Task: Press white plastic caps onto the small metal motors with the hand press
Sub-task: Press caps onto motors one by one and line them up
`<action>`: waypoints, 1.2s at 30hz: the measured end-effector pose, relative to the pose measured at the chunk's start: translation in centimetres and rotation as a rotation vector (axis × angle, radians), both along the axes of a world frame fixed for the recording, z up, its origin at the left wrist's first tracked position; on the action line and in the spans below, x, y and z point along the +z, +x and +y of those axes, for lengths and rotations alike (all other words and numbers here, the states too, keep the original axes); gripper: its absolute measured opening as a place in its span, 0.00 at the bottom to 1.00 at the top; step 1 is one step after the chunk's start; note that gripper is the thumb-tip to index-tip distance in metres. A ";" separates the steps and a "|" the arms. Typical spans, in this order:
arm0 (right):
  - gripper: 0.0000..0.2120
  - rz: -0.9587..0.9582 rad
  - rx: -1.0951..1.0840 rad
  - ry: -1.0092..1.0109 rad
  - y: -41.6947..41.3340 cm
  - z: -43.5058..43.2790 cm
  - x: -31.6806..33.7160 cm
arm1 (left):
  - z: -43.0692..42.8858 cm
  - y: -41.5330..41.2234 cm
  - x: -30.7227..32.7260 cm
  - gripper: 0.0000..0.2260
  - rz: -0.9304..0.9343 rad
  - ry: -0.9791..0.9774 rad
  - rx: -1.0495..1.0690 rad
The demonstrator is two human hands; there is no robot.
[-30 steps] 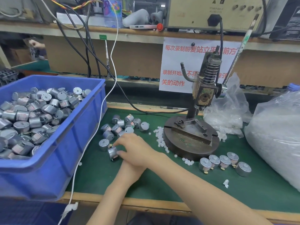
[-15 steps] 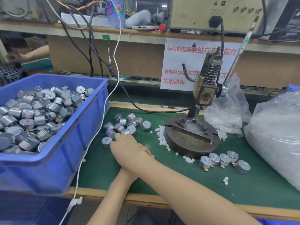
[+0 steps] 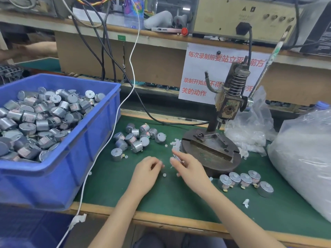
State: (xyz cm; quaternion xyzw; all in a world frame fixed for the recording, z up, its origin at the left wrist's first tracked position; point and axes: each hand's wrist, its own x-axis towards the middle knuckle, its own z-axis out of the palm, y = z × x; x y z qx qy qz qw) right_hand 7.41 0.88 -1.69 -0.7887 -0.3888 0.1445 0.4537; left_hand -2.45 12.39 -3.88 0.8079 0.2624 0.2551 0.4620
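Beside rusty iron hand press (image 3: 227,108), five silver cylindrical motors (image 3: 246,179) look capped; right hand (image 3: 188,169) pinches another motor (image 3: 176,157), left hand (image 3: 146,173) hold unclear, blue plastic bin (image 3: 71,158) full

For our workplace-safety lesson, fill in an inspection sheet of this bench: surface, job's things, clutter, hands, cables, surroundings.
Surface: green mat on a wood-edged bench.
Job's things: press mid-mat; loose motors left of it; white caps at its base; five motors in a row at its front right; blue bin of motors far left.
Clutter: white scrap near the front edge; clear bags at right.
Hands: right hand pinches a motor, blurred; left hand curled, hold unclear.
Cables: white cable runs past the bin and off the bench; black cable crosses the mat to the press.
Surroundings: shelf above with a beige box; paper notice behind the press.
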 end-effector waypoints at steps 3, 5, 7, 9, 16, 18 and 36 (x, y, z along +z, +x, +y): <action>0.21 -0.180 0.055 -0.076 -0.2 -0.6 -1.7 | -0.1 -0.1 -0.1 0.11 -0.038 -0.039 0.019; 0.21 -0.218 0.075 -0.070 -0.6 -0.2 -2.0 | 0.0 -0.3 -0.2 0.13 -0.055 -0.052 0.028; 0.21 -0.230 0.083 -0.063 -0.9 0.3 -2.1 | -0.1 -0.3 -0.2 0.14 -0.062 -0.064 0.046; 0.21 -0.243 0.076 -0.061 -1.1 0.6 -2.3 | -0.1 -0.3 -0.2 0.13 -0.072 -0.089 0.056; 0.22 -0.233 0.085 -0.090 -0.8 0.7 -2.6 | -0.2 -0.2 -0.1 0.12 -0.069 -0.099 0.084; 0.22 -0.242 0.091 -0.102 -0.9 0.8 -2.7 | -0.2 -0.1 -0.1 0.13 -0.070 -0.108 0.088; 0.24 -0.615 0.187 -0.290 -1.8 1.4 -2.7 | 0.8 1.1 -0.2 0.10 -0.118 -0.240 0.253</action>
